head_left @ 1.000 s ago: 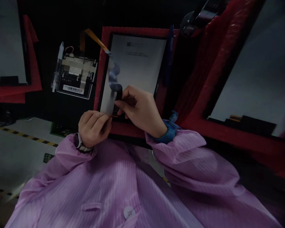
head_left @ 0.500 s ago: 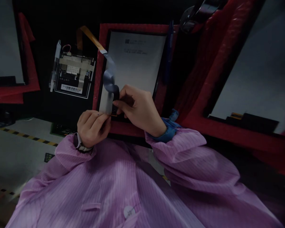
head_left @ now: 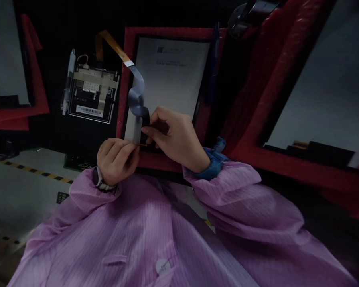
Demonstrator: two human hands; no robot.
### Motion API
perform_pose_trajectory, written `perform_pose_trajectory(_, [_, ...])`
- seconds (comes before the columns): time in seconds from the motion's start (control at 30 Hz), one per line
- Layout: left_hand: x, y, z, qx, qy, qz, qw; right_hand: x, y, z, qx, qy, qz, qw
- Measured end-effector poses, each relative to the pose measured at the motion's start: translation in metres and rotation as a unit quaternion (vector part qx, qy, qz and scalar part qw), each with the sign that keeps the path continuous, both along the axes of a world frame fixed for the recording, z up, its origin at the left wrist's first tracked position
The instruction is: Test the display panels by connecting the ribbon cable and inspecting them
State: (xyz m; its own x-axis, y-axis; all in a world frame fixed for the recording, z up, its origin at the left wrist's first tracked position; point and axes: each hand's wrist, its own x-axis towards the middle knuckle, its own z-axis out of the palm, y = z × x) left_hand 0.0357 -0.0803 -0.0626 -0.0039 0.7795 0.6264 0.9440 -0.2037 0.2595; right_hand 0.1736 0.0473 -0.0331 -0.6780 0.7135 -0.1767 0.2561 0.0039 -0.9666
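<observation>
A grey flat ribbon cable (head_left: 137,83) runs down in curls over the left side of a display panel (head_left: 173,83) with a pale back. My right hand (head_left: 178,137) is closed, pinching the cable's dark lower end between thumb and fingers. Close by, my left hand (head_left: 116,159) is closed at the panel's lower left edge, fingertips against a thin orange-edged strip (head_left: 142,144); its exact grip is hidden. From its upper end the cable continues as an amber flex strip (head_left: 112,43) to a small circuit board (head_left: 91,89) with tape and a barcode label.
Red foam padding (head_left: 122,79) surrounds the panel. A white pen (head_left: 68,81) lies left of the board, and a blue pen (head_left: 214,63) along the panel's right side. Other panels rest on red foam at left (head_left: 6,52) and right (head_left: 314,87). A shiny round object (head_left: 237,22) stands at the top.
The view has shifted very slightly, and the ribbon cable's upper part shows sharper and a little further left. Both hands keep their places and grips.
</observation>
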Motion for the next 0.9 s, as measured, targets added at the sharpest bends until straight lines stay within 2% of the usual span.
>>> perform_pose_trajectory(0.23, [0.0007, 0.0006, 0.0038, -0.042, 0.001, 0.01, 0.999, 0.0013, 0.0022, 0.0012, -0.036, 0.0, 0.01, 0.999])
perform_pose_trajectory(0.63, [-0.0013, -0.0032, -0.0005, -0.035, 0.012, 0.006, 0.999, 0.0, 0.0041, 0.0031, -0.081, 0.01, 0.009, 0.997])
perform_pose_trajectory(0.9, [-0.0015, -0.0024, -0.0007, -0.02, 0.015, 0.004, 1.0, -0.0004, 0.0018, 0.0006, -0.065, 0.006, -0.005, 0.998])
